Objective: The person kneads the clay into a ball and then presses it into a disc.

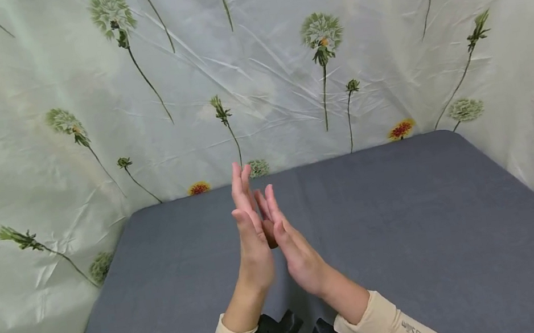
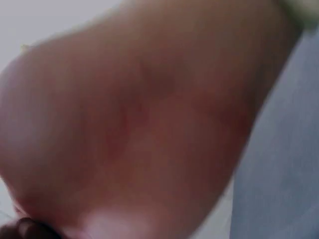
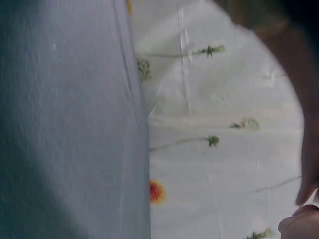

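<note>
**Palms together above grey cloth**

Crinkled floral sheeting (image 1: 284, 72) backs a matte grey, fine-woven table cover (image 1: 437, 233). Left hand (image 1: 252, 238) and right hand (image 1: 291, 243) stand raised over it, palms pressed, fingers straight, long axes pointing up and away. Nothing shows held between them. Cream sleeves (image 1: 390, 329) and black wrist mounts (image 1: 277, 329) sit below the hands.

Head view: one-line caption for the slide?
Left hand and right hand raised palm to palm, fingers straight, above a grey table backed by a floral sheet.
</note>
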A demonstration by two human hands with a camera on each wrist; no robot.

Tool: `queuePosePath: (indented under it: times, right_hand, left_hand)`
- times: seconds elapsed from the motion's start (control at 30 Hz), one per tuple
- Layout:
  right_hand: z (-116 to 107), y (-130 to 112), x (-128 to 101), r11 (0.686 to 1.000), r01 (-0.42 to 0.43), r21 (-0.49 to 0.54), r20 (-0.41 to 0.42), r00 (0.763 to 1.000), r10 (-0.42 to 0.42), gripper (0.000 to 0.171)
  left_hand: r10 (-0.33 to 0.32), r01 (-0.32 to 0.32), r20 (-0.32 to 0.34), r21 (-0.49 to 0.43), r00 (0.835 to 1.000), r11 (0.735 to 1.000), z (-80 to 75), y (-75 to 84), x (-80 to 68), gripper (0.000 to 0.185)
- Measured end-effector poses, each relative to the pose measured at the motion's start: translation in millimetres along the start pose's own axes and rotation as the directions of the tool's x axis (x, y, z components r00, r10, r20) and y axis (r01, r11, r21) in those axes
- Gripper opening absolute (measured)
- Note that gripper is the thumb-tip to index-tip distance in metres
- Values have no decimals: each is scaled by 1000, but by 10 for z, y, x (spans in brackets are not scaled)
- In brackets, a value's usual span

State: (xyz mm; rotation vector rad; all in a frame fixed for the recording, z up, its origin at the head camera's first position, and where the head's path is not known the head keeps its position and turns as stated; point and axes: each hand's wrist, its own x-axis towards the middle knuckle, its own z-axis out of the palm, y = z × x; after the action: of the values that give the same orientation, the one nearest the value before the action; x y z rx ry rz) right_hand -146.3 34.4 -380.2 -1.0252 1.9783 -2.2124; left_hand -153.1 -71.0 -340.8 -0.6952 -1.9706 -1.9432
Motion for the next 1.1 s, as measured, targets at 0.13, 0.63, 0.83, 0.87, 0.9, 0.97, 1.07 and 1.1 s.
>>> queuePosePath:
  times: [0.13, 0.63, 0.83, 0.87, 0.9, 0.97, 1.07, 1.1]
  right_hand:
    - [70, -78, -50, 999, 40, -17, -2, 999, -40, 72]
    - [-302, -257, -31, 980, 147, -134, -119, 979, -163, 82]
    - [-307, -171, 6, 993, 106, -61, -90, 990, -111, 81]
    - [-284, -156, 15, 994, 101, -50, -72, 992, -104, 81]
    - [-259, -139, 22, 995, 95, -36, -55, 994, -97, 80]
    - [-203, -111, 35, 996, 92, -8, -30, 995, -93, 80]
    - [-115, -100, 32, 995, 93, 25, -10, 996, -93, 79]
    - [-86, -98, 26, 996, 87, 34, -4, 996, -87, 79]
  left_hand:
    - [-69, 69, -25, -16, 997, 998, -59, -65, 74, 107]
    - [-47, 52, 151, -25, 987, 998, 314, -127, -110, 85]
    - [-12, 10, 98, 18, 995, 1000, 313, -62, -116, 87]
    - [-4, 3, 78, 11, 997, 1000, 292, -50, -105, 88]
    - [10, -11, 59, 16, 998, 1000, 269, -42, -98, 89]
    - [47, -49, 34, 43, 998, 998, 228, -32, -91, 90]
    - [87, -88, 17, 87, 996, 992, 174, -26, -89, 91]
    - [93, -93, 15, 93, 996, 991, 156, -25, -85, 92]
